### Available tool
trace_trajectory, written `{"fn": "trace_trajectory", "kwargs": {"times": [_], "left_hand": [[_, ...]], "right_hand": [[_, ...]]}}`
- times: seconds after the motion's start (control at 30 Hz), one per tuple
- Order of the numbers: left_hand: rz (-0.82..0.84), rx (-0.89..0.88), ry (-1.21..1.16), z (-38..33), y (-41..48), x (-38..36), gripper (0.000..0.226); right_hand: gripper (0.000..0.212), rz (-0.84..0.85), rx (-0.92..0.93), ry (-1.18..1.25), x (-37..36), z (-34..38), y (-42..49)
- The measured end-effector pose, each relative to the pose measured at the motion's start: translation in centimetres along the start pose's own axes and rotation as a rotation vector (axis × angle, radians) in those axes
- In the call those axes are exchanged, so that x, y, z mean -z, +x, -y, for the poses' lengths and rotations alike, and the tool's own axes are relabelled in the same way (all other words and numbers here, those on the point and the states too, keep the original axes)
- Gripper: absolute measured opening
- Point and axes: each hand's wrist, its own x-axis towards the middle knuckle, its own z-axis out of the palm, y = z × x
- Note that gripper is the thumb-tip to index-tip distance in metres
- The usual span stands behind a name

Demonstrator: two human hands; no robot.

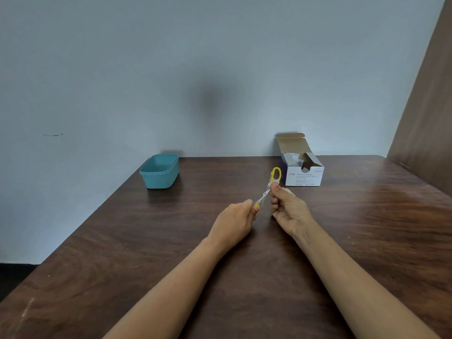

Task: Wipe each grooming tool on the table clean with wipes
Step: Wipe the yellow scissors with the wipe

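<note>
On the dark wood-grain table [367, 216], your left hand [236, 216] grips yellow-handled steel scissors [263, 195] at 12 o'clock; your right hand [287, 206] pinches a white wipe [273, 184] on them. Wiping is judged underway; no other tool shows.

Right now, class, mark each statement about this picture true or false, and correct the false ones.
1. The left hand holds the scissors. True.
2. The bin stands right of the box. False: it stands to the left.
3. The box is shut. False: its flap stands open.
4. The right hand holds a wipe at the scissors. True.
5. The scissors have red handles. False: they are yellow.
</note>
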Motion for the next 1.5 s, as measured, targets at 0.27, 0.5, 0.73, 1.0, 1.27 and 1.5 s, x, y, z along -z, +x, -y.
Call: {"fn": "trace_trajectory", "kwargs": {"times": [0.27, 0.5, 0.73, 1.0, 1.27, 1.5], "left_hand": [[-0.003, -0.026, -0.029, 0.0, 0.1, -0.3, 0.036], [0.034, -0.028, -0.205, 0.7, 0.1, 0.2, 0.034], [0.055, 0.008, -0.304, 0.9, 0.4, 0.6, 0.035], [-0.084, 0.208, -0.561, 1.2, 0.8, 0.8, 0.033], [-0.319, 0.461, -0.987, 1.5, 1.2, 1.2, 0.020], [-0.418, 0.592, -1.252, 2.2, 1.6, 1.5, 0.019]], "right_hand": [[0.004, -0.010, 0.014, 0.074, 0.2, 0.5, 0.2], [0.013, 0.182, -0.067, -0.054, 1.5, 1.9, 0.4], [0.009, 0.269, 0.014, 0.030, 1.8, 2.1, 1.0], [0.050, 0.425, 0.004, 0.107, 2.3, 2.7, 1.1], [0.052, 0.473, -0.068, -0.007, 2.3, 2.5, 0.8], [0.060, 0.505, -0.194, -0.160, 2.3, 2.7, 0.2]]}}
